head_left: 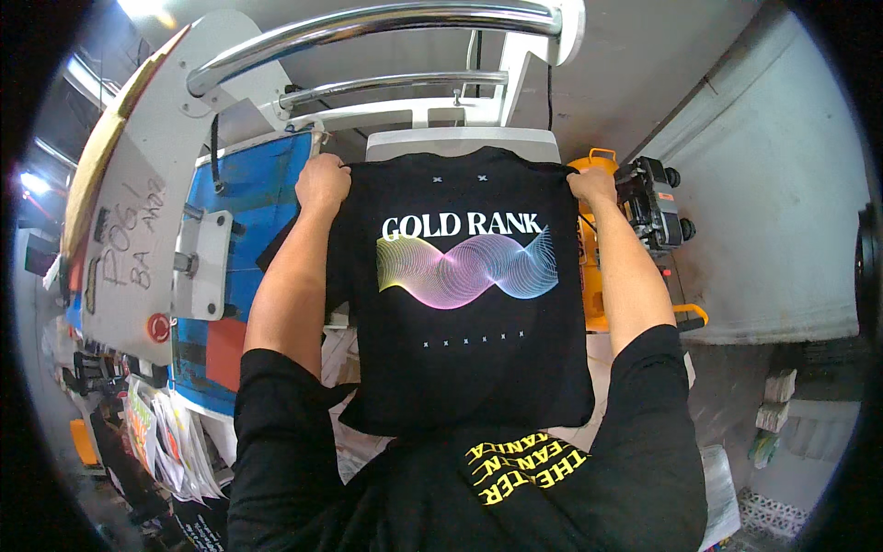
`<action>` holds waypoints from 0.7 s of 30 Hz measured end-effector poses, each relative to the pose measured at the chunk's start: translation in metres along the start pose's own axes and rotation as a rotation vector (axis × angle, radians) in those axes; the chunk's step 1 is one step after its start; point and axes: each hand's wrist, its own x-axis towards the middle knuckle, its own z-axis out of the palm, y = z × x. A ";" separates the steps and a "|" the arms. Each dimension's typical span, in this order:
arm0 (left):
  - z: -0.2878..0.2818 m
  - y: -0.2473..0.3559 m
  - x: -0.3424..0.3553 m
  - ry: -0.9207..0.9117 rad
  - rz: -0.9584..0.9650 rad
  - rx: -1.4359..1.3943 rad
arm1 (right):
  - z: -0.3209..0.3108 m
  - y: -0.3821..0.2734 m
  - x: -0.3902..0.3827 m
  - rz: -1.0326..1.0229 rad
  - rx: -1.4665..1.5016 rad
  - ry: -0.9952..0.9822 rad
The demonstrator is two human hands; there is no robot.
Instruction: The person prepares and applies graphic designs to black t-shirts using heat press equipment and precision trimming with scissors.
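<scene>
A black T-shirt (469, 377) with white lettering, a wavy pink, yellow and blue line graphic and small white marks hangs spread out before me. My left hand (321, 184) is shut on its upper left shoulder. My right hand (593, 184) grips the opposite shoulder at the upper right. Behind the shirt's collar, the top of a pale grey platen (460, 138) shows; the rest of it is hidden by the shirt.
A white press with chrome bars (368, 37), a blue pad (248, 202) and a handwritten-on side panel (124, 239) stands at left and above. Yellow-and-black equipment (653, 202) sits at right beside a pale wall (763, 230). Colourful printed sheets (166, 442) are stacked at lower left.
</scene>
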 end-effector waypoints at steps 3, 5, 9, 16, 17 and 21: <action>0.026 -0.014 0.031 -0.006 0.006 -0.045 | 0.005 0.004 0.032 0.088 0.299 -0.185; 0.029 -0.011 0.050 -0.128 -0.358 -0.698 | -0.002 -0.003 0.041 0.190 0.672 -0.239; 0.059 -0.003 0.071 0.061 -0.220 -0.858 | -0.011 -0.009 0.051 0.258 1.021 -0.174; 0.089 -0.004 0.079 0.179 -0.158 -0.765 | 0.010 -0.012 0.056 0.239 1.067 -0.003; 0.092 0.001 0.076 0.229 -0.100 -0.675 | 0.015 -0.005 0.059 0.193 0.997 0.039; 0.094 0.033 0.023 0.387 0.540 -0.422 | 0.042 -0.027 0.007 -0.322 0.323 0.536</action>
